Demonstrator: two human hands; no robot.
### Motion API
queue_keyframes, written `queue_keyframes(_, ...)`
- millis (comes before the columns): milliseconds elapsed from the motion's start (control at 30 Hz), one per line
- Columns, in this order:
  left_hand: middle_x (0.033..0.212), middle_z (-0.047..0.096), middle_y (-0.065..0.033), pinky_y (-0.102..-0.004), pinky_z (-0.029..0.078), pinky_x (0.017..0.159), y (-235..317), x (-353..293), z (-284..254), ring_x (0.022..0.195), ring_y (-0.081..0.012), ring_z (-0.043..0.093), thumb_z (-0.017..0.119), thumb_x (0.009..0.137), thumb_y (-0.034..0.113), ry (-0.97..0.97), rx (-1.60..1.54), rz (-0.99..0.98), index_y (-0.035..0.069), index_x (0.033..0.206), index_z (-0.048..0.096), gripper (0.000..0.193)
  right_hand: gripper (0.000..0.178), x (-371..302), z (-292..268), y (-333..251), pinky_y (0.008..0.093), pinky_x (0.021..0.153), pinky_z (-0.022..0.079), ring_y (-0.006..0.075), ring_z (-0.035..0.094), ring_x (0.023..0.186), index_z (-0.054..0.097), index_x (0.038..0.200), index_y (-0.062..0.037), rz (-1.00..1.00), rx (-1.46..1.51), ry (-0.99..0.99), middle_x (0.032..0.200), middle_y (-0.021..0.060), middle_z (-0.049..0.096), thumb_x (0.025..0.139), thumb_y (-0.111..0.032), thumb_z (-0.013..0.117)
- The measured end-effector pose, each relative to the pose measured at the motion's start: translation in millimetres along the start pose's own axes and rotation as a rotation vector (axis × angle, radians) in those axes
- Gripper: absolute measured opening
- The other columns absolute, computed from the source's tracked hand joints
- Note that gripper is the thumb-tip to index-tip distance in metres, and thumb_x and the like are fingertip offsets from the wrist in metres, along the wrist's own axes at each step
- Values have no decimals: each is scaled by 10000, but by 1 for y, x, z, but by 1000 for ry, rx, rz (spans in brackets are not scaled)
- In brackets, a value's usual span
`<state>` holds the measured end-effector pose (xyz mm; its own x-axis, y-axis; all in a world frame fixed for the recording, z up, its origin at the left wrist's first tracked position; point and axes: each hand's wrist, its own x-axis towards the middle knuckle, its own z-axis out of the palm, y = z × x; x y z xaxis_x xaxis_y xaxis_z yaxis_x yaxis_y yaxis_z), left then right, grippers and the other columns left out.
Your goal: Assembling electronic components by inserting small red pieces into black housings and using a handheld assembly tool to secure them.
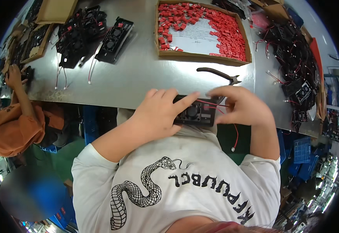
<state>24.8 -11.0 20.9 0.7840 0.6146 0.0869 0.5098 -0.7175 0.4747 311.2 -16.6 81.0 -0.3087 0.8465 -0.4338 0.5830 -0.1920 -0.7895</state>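
My left hand (156, 112) is closed around the left side of a black twin-fan housing (193, 113), its index finger stretched over the top. The housing is at the table's near edge, in front of my body. Thin red and black wires (215, 104) run from it to my right hand (247, 106), whose curled fingers hold them. That hand's index finger and thumb stay apart, slightly blurred. Below it the wires hang down to a small white connector (233, 149). Just beyond my right hand, cutting pliers (218, 72) with dark handles lie on the metal table (138, 83).
A cardboard tray (204, 59) of small red parts stands at the back. Fan housings (114, 40) lie back left; more are heaped (299, 66) along the right. Another person's hand (14, 76) works at far left. Blue crates (302, 150) stand lower right.
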Motion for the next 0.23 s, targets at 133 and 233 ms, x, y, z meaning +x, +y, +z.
queue_keyframes(133,1124,570,-147,-460,426,956,-4,-7,4,1052,-349,576,825,662,196,-27,-141,14,170,1487,503,887,389,25,-19,-5,285,638,528,146,677,730,740,1104,10,-188,-160,-199,938,89,744,725,2,828)
queue_keyframes(233,1139,568,-156,-461,421,993,-10,-11,7,1083,-365,570,825,657,204,54,-174,144,166,1475,500,880,188,48,-26,-28,315,672,538,185,702,765,794,990,9,-419,-168,-281,869,110,761,802,14,800)
